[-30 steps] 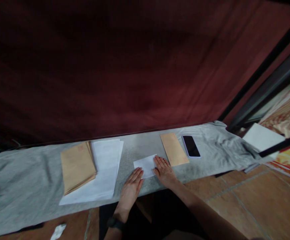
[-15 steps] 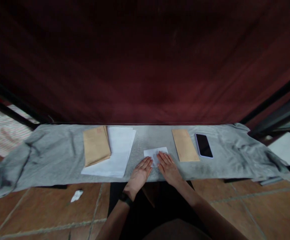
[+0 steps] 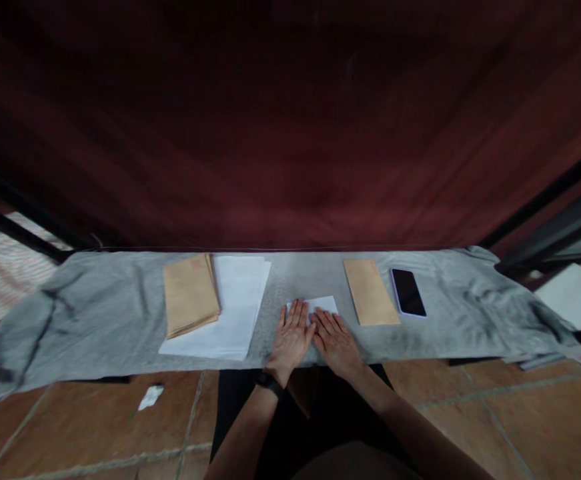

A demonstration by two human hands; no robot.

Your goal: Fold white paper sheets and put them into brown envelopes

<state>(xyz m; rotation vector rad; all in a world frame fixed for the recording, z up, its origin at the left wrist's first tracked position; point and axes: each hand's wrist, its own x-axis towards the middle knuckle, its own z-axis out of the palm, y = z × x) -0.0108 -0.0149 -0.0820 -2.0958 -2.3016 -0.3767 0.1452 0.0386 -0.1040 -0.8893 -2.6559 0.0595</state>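
Observation:
A small white piece of paper (image 3: 324, 303), which looks folded, lies on the grey cloth in front of me. My left hand (image 3: 291, 333) rests flat on its left part, fingers stretched out and pointing away from me. On the right part my right hand (image 3: 336, 340) also lies flat, fingers extended. The thumbs meet or nearly meet over the paper, and most of it is hidden under both hands. To the right lies a single brown envelope (image 3: 371, 292). A stack of brown envelopes (image 3: 191, 295) sits on white paper sheets (image 3: 240, 307) to the left.
A phone (image 3: 409, 292) with a dark screen lies right of the single envelope. Grey cloth (image 3: 110, 307) covers the narrow table. Behind it hangs a dark red curtain (image 3: 290, 167). A crumpled white scrap (image 3: 151, 397) is on the tiled floor.
My left hand has slid forward and to the right, from the paper's left edge to flat on top of it. My right hand has shifted slightly nearer to me.

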